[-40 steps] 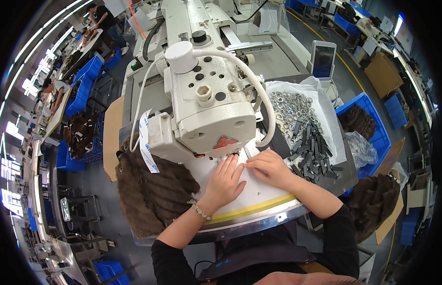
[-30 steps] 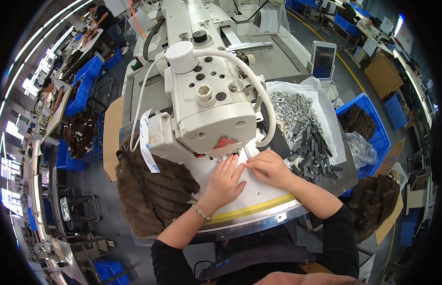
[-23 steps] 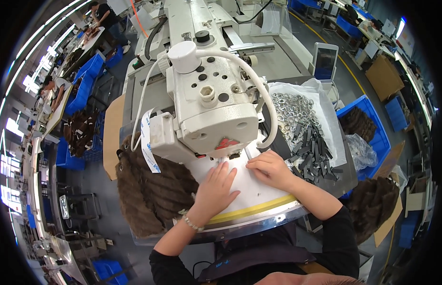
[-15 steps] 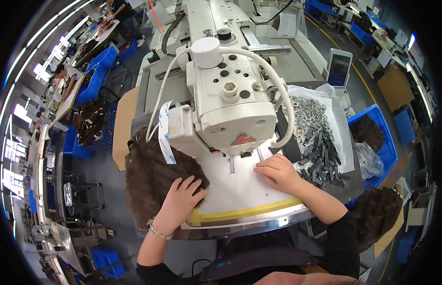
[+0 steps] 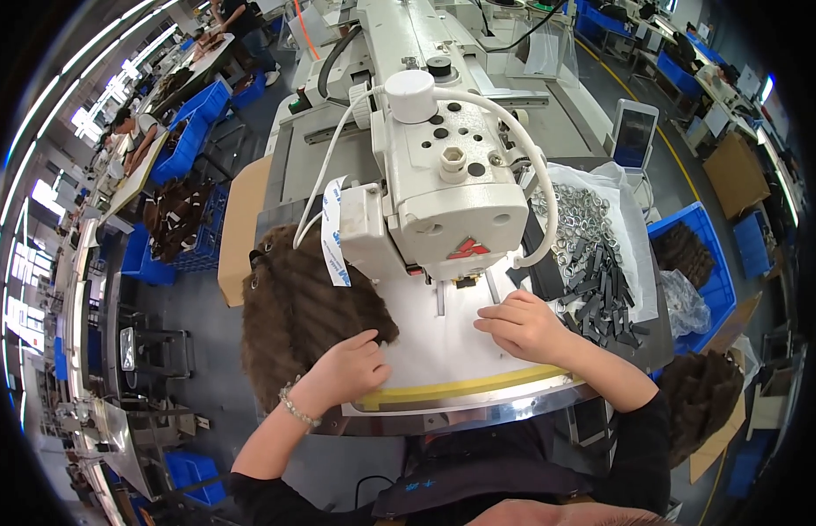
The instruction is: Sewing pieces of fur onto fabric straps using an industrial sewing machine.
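Note:
A dark brown fur piece lies on the left part of the machine's worktop, with metal rings at its upper left edge. My left hand rests over the fur's lower right edge, fingers curled in; whatever is under them is hidden. On the white work plate, my right hand lies with its fingers bent and pressed together, right of the needle area. I cannot make out anything between those fingertips. Above both hands stands the white sewing machine head, with a narrow slot in the plate below it.
Metal rings and black strips lie heaped on white sheeting at the right. Yellow tape runs along the front edge. A blue bin with fur stands further right, beside a clear plastic bag. A tablet screen stands behind.
My left hand's fingers have gone from spread to curled, and the hand has drawn back slightly over the fur. The right hand stays nearly in place. The whole view has shifted a little.

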A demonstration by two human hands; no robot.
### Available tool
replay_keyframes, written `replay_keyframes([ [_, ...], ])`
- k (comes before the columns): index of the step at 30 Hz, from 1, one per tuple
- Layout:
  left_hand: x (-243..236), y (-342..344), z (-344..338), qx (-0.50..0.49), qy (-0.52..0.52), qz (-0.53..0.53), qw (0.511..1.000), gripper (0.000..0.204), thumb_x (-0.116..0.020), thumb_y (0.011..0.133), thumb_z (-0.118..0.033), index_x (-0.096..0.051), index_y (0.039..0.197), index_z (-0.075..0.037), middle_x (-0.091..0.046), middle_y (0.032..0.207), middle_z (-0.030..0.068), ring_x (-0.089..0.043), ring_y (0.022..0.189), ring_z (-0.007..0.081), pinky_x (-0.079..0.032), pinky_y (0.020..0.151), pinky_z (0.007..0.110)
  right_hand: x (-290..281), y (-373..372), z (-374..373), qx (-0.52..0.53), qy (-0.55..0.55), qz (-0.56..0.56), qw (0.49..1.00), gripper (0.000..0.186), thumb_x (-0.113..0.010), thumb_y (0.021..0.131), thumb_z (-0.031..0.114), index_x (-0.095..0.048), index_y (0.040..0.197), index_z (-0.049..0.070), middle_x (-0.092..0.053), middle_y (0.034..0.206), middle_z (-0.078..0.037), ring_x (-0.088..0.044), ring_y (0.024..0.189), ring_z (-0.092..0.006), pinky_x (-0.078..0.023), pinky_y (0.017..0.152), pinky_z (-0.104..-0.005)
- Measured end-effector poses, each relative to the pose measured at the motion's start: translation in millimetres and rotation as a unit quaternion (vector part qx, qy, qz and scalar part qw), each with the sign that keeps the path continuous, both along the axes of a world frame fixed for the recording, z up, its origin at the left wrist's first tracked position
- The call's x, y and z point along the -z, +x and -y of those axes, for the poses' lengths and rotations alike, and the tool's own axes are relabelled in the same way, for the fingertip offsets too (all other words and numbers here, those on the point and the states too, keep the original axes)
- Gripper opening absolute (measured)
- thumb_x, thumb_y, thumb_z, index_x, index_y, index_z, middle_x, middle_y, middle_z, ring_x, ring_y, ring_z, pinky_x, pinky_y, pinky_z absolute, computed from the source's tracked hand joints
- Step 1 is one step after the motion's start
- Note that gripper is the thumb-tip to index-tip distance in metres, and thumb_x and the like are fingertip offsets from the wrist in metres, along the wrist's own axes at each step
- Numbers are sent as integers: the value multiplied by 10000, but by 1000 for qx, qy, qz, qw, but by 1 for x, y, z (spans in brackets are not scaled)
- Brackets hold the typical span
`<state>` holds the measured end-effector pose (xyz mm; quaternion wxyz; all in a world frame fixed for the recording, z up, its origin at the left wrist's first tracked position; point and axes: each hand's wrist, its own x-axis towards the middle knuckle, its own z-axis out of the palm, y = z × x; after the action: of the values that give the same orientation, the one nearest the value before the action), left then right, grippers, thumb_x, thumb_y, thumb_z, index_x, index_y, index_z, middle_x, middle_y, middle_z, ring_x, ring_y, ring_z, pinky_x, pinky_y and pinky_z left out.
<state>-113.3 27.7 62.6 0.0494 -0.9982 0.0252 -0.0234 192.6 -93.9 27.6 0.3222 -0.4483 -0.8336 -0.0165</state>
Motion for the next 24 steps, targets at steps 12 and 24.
replay_keyframes([
  [12, 10, 106, 121, 235, -218, 233, 918, 115, -583, 745, -156, -505, 740, -72, -464, 710, 32, -489, 668, 185, -470, 790, 318, 15, -46, -25, -87, -91, 42, 991, 676, -665, 706, 106, -528, 1363, 185, -502, 1410, -122, -592, 753, -224, -483, 701, -318],
  [24, 34, 80, 57, -70, -236, 207, 947, 439, -587, 790, -49, -578, 1226, -104, -524, 1308, 160, -543, 1146, 309, -418, 963, 392, 10, -13, 54, 69, -174, -28, 982, 670, -680, 694, 37, -522, 1345, 66, -484, 1404, -188, -585, 1111, -359, -490, 934, -420],
])
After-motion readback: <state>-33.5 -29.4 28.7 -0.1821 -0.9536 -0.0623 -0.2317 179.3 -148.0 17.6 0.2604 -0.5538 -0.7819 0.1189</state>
